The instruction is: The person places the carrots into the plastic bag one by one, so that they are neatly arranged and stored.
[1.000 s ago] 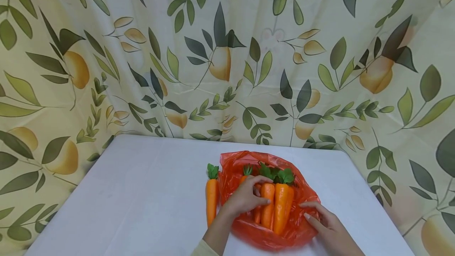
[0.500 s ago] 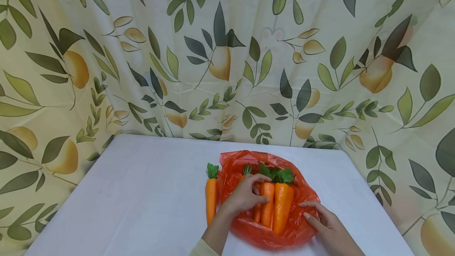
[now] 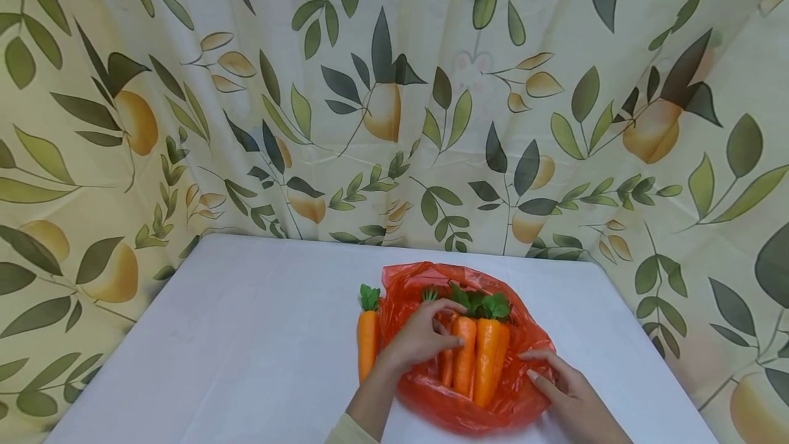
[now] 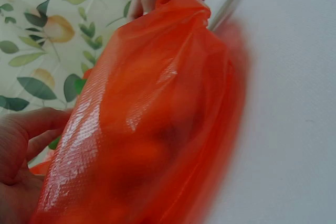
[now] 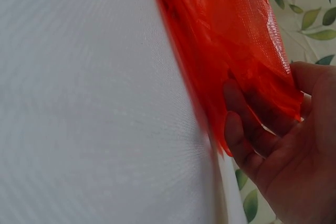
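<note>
A red plastic bag lies with its mouth spread on the white table, several orange carrots with green tops inside it. My left hand reaches over the bag's left side; its bent fingers and thumb come up to the nearest carrot without closing round it. At the bag's right edge, my right hand pinches the plastic between thumb and fingers. In the right wrist view, fingers of the right hand show through the red film. The left wrist view mostly holds the bag's outer side, hiding the carrots.
One carrot lies outside, just left of the bag, its lower end behind the left forearm. The white tabletop stretches away to the left. Behind the table hangs a curtain printed with leaves and fruit.
My left hand has drawn back slightly to the left, its thumb sliding off the nearest carrot, which stays in place. The right hand keeps its hold on the bag's edge.
</note>
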A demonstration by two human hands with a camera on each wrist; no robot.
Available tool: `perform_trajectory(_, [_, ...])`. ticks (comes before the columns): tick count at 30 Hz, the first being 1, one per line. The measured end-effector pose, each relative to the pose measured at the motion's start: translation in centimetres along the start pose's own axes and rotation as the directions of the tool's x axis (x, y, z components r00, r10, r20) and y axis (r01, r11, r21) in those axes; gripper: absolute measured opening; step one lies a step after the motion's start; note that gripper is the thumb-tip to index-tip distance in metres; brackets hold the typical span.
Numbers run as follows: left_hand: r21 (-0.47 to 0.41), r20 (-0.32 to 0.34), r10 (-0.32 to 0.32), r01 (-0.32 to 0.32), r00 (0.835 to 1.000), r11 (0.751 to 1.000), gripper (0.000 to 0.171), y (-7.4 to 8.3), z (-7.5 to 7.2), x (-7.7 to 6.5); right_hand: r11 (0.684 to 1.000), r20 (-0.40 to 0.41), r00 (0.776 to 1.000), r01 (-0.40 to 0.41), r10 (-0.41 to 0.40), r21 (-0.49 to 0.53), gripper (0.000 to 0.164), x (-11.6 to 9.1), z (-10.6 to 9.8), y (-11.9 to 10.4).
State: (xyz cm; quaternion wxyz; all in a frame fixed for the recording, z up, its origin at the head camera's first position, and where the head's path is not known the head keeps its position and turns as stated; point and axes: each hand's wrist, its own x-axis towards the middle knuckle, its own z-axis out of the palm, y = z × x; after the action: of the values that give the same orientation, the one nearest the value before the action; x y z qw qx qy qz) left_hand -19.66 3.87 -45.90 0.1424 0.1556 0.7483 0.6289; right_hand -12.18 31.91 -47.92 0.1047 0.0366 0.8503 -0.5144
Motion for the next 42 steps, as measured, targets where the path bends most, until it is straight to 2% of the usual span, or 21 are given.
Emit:
perform_trajectory(6, [-0.022, 0.009, 0.014, -0.014, 1.0, 1.0, 0.039, 0.0, -0.9, 0.1, 1.0, 0.011, 1.0, 0.0, 0.0, 0.011, 0.036, 0.0, -0.1, 0.1])
perform_trajectory(13, [0.036, -0.011, 0.028, -0.027, 1.0, 0.999, 0.04, 0.2, -2.1, -0.2, 1.0, 0.02, 1.0, 0.01, -0.011, 0.012, 0.035, 0.0, -0.2, -0.3])
perform_trajectory(20, [0.079, -0.04, 0.016, -0.013, 0.999, 0.997, 0.039, 0.5, -3.2, -0.6, 1.0, 0.014, 1.0, 0.008, -0.008, -0.01, 0.034, 0.0, -0.2, -0.2])
perform_trajectory(30, [0.003, -0.036, 0.074, -0.074, 0.997, 0.997, 0.038, 0.6, -4.8, -1.2, 1.0, 0.01, 1.0, 0.007, -0.007, -0.02, 0.034, 0.2, -0.1, -0.1])
perform_trajectory(35, [-0.024, -0.049, 0.042, -0.044, 0.998, 0.999, 0.038, 0.6, -5.7, -1.6, 1.0, 0.006, 1.0, -0.001, 0.002, -0.012, 0.036, 0.2, 0.0, 0.1])
perform_trajectory(42, [-0.018, -0.115, -0.003, 0.001, 0.993, 1.0, 0.036, 0.3, -7.3, -2.5, 1.0, -0.002, 1.0, -0.005, 0.004, -0.014, 0.035, 0.2, 0.0, 0.1])
